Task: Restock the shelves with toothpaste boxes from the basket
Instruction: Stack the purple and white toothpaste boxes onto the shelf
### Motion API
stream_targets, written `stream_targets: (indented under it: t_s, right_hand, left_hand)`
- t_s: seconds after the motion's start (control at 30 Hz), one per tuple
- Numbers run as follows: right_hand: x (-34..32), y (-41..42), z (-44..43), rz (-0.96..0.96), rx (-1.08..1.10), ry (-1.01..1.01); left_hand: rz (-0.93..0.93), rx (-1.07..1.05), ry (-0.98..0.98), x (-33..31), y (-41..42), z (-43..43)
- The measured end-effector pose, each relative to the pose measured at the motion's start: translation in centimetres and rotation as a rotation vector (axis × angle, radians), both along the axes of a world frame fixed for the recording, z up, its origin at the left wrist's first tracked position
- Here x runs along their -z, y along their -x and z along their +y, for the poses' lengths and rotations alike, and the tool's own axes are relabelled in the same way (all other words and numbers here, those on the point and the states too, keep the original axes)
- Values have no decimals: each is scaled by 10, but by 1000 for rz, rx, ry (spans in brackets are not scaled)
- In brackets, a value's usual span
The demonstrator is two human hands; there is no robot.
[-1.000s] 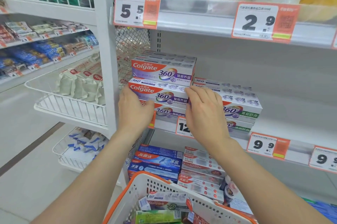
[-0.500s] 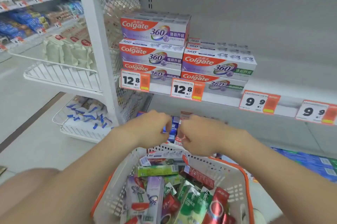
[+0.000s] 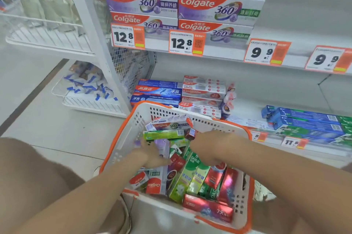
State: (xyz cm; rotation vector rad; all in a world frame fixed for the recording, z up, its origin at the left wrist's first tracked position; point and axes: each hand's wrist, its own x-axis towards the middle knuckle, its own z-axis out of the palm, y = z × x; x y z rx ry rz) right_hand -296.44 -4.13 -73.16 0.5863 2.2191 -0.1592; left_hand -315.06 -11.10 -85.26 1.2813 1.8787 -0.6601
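Toothpaste boxes [image 3: 192,178]: a loose heap of green, red, purple and white cartons in the basket [image 3: 123,138], which sits low in front of the person, below the shelves.
Shelf stock: the Colgate 360 stack [image 3: 141,3] stands in two columns on the upper shelf [image 3: 219,56], just behind the 12.8 price tags [image 3: 123,37].
What changed: a second ago both hands were squaring a box on that stack. Half a second ago they hung above the basket's far rim. Now both are down among the cartons.
Meaning: that placement looks finished and the next pick is starting, with plenty still left to shelve.
Left hand [image 3: 152,154]: lies over a purple carton with fingers stretched out. It is blurred, and I see no grip.
Right hand [image 3: 207,148]: back uppermost, fingers bent down into the heap and hidden. I cannot tell whether they pinch a box.
View: the head has tipped down, so the top of the stack is cut off and the basket fills the foreground.
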Motion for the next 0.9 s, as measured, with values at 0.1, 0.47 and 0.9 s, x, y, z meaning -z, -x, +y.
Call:
stream_targets:
  t_s: [0.1,0.47,0.9]
  right_hand:
    - [3,8,-6,37,-30,10]
    - [-10,20,-7,70,-53,-15]
    - [-35,12,22,732,637,565]
  left_hand:
    - [77,-146,-113,15,-12,-4]
    - [-78,-496,-252,-20,11,1]
    - [-1010,-830,-405,-170,27,-7]
